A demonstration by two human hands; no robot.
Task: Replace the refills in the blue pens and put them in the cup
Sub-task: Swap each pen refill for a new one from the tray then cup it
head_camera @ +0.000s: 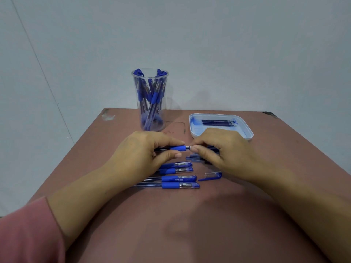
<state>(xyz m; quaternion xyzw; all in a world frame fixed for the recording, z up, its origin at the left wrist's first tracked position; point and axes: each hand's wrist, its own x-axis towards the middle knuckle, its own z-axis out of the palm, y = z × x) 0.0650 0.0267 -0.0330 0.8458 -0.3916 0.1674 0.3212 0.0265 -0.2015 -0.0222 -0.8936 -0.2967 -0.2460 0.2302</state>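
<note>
My left hand [144, 149] grips a blue pen [177, 148] by its rubber grip, level above the table. My right hand [218, 149] pinches the pen's metal tip end at the right. Several capped blue pens [178, 179] lie in a row on the table just below my hands. A loose blue cap [210, 176] lies to their right. A clear plastic cup [150, 99] holding several blue pens stands at the table's far edge. A white tray [245, 128] at the back right holds three dark refills [218, 122].
More pen parts [193, 157] lie on the brown table [190, 224] under my right hand, partly hidden. A plain grey wall rises behind the table. A pink sleeve [28, 234] covers my left forearm at the lower left.
</note>
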